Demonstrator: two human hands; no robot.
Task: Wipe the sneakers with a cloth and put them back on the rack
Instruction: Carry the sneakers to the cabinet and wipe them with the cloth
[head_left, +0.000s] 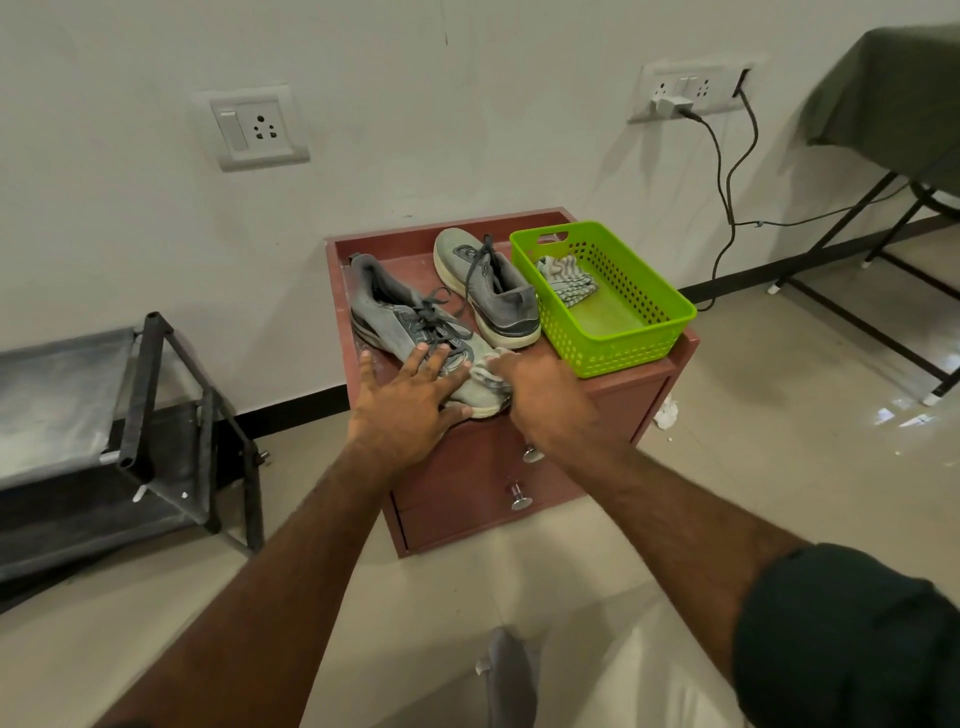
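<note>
Wiping is underway: the left hand (410, 400) lies flat, fingers straight, steadying the near sneaker (415, 332), while the right hand (540, 395) grips a cloth (488, 371) at its toe. The far sneaker (488, 286) and the rack (130, 415) still wait.

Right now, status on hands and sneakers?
Left hand flat on near sneaker. Right hand pressing cloth on its toe. Second sneaker untouched. Nothing blocking.

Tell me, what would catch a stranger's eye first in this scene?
Probably the bright green basket on the right of the reddish cabinet, with a striped cloth lying inside. Next, the two grey sneakers: the far sneaker stands beside the basket, while the near sneaker is pressed under the left hand as the right hand holds a pale cloth to its toe.
</note>
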